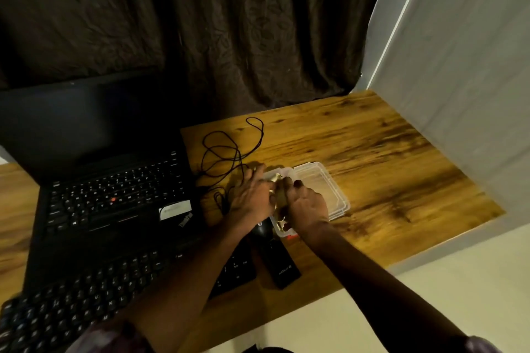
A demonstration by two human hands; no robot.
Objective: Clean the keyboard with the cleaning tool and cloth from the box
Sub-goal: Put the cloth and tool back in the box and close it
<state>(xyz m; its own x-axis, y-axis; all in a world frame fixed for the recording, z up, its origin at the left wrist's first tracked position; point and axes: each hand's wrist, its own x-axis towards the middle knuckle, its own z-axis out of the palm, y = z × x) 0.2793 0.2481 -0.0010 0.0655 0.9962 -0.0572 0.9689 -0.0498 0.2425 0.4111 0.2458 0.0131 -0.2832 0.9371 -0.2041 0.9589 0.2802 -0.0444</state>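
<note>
Wooden table; clear plastic box near frame centre, at 3 o'clock from open laptop. Both hands at box's near-left end. Left hand: fingers close together, bent over box's 10 o'clock corner; cannot tell if gripping. Right hand: fingers curled round pale crumpled cloth. Black keyboard at 7 o'clock, partly under left forearm. Laptop palm rest reads "ThinkPad"; white sticker unreadable. Mouse at box's 7 o'clock; black cable looped at 11 o'clock
</note>
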